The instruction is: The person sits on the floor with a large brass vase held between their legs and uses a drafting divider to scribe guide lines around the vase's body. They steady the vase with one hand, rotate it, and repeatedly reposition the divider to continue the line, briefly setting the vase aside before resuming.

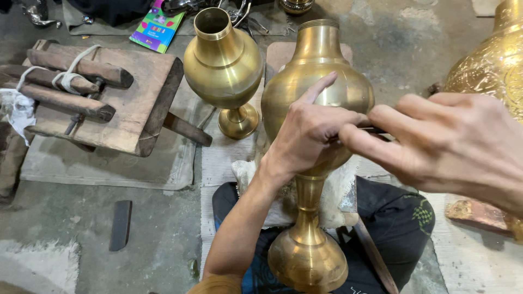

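Note:
A tall brass vase (316, 71) lies tilted across my lap, its foot toward me and its mouth pointing away. My left hand (308, 133) rests on its round belly, index finger stretched out on the metal, the other fingers pinching a thin dark tool (375, 130). My right hand (447, 141) comes in from the right and grips the same tool, thumb and fingers closed round it. The tool's tip is hidden between the two hands. A white cloth (250, 174) pads the vase under its neck.
A second brass vase (224, 62) stands upright on a woven mat just beyond. A wooden block (136, 103) with roped wooden handles sits at left. An engraved brass vessel (490, 65) fills the right edge. A dark flat bar (121, 224) lies on the concrete floor.

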Motion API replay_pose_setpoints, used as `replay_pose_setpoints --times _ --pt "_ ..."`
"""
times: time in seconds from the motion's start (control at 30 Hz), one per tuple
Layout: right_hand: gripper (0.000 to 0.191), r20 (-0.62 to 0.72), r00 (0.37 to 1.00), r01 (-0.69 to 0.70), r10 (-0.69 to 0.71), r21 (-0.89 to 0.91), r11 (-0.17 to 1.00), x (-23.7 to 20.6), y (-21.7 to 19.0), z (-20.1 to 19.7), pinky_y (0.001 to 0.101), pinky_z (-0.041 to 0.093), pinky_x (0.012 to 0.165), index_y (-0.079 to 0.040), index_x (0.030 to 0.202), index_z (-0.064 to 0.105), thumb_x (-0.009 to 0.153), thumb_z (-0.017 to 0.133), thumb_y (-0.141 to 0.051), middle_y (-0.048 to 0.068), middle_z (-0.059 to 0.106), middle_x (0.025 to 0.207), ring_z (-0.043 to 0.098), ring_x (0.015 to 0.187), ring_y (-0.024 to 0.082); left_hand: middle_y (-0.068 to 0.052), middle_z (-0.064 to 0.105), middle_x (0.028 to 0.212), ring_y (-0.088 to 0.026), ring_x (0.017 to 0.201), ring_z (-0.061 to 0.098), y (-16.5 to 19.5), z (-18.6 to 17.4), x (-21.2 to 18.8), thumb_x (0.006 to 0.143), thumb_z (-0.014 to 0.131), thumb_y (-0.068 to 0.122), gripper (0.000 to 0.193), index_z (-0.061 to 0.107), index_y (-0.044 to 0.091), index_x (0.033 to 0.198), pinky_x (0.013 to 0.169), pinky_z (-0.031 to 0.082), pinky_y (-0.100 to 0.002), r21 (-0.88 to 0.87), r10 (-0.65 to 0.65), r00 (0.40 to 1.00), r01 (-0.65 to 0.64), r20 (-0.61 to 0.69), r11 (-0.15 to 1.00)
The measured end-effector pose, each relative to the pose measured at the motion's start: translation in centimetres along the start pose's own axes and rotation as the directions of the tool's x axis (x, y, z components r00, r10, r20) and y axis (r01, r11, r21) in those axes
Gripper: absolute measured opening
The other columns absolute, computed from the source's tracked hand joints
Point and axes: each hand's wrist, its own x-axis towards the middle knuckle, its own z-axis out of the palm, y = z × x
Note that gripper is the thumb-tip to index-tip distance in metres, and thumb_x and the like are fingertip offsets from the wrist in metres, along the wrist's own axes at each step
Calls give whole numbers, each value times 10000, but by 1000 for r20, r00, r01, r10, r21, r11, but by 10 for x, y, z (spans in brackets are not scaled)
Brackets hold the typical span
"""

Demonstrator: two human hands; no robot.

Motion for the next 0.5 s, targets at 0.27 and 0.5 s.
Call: replay_pose_setpoints --times 0.27,0.5 --pt "755 351 902 333 -252 -194 923 -11 6 18 232 548 383 -312 1597 318 883 552 -234 42 639 1004 616 568 105 -165 400 1588 -340 1516 413 12 2 -44 737 842 584 1146 242 70 1567 1282 327 -490 183 -190 901 279 -391 943" --pt "708 471 744 654 -474 -365 663 33 12 11 240 515 395 -172 1555 333 909 613 -92 97 607 947 548 508 105 -336 100 1676 -483 1602 157 30 47 -90 605 927 585 1538 -41 8 1651 1351 243 -584 26 -463 717 556 -521 831"
